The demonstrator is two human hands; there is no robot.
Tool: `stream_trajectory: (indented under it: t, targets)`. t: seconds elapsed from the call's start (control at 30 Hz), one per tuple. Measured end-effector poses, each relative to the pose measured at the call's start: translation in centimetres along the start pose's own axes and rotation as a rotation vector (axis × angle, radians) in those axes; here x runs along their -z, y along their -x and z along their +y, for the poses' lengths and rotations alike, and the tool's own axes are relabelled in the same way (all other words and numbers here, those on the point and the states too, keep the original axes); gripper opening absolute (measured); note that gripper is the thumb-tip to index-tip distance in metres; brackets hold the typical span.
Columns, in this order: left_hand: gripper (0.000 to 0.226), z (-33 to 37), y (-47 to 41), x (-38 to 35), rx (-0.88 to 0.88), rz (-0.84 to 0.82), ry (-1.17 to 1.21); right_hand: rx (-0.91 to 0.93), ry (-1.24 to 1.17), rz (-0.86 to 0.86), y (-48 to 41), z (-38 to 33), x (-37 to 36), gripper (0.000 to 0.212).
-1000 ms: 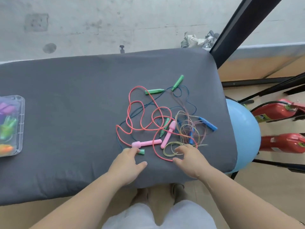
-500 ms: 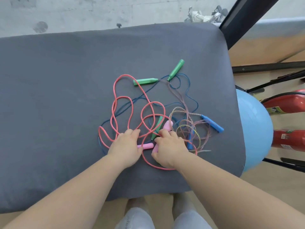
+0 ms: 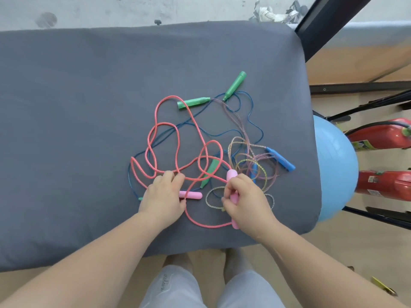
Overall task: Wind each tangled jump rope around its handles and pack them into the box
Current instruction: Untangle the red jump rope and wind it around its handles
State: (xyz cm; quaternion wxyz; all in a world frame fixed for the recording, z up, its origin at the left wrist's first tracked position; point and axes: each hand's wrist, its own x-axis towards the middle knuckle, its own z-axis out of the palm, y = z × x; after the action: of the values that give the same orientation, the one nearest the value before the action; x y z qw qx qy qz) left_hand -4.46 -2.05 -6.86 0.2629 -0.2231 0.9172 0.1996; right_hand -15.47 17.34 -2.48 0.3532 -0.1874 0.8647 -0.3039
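Two forearms, mine, reach from the near edge onto the grey padded table (image 3: 77, 107), where the jump ropes lie tangled right of its centre. My left hand (image 3: 163, 196) rests palm down on the cloth, wrist straight, its fingers bent and held together with the tips against a loop of the pink rope (image 3: 155, 138). It covers the left end of one pink handle (image 3: 192, 195), which lies flat and sticks out to the right from under it. Whether the fingers clamp that handle I cannot tell.

Farther back lie two green handles (image 3: 193, 102), their tips close together. A third green handle (image 3: 211, 172) lies between my hands under the pink loops.

My right hand (image 3: 246, 201) is turned inward, knuckles up, with fingers and thumb curled round the other pink handle (image 3: 231, 175), which pokes out both above and below the fist. Just beside it lie coils of the glittery clear cord (image 3: 244, 156), running to a blue handle (image 3: 281, 162) near the table's right edge.

Off the table to the right are a pale blue ball (image 3: 333, 165) and two red fire extinguishers (image 3: 378, 136).
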Motion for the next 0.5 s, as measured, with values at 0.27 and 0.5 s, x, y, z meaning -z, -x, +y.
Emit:
stream_trajectory:
  t: [0.27, 0.5]
  targets:
    - [0.078, 2.1, -0.7, 1.9, 0.181, -0.02, 0.351, 0.143, -0.116, 0.126, 3.0, -1.5, 2.0, 0.04]
    - [0.059, 4.7, 0.1, 6.6, 0.107, 0.202, 0.468, 0.319, 0.003, 0.051, 6.5, -3.9, 4.5, 0.041]
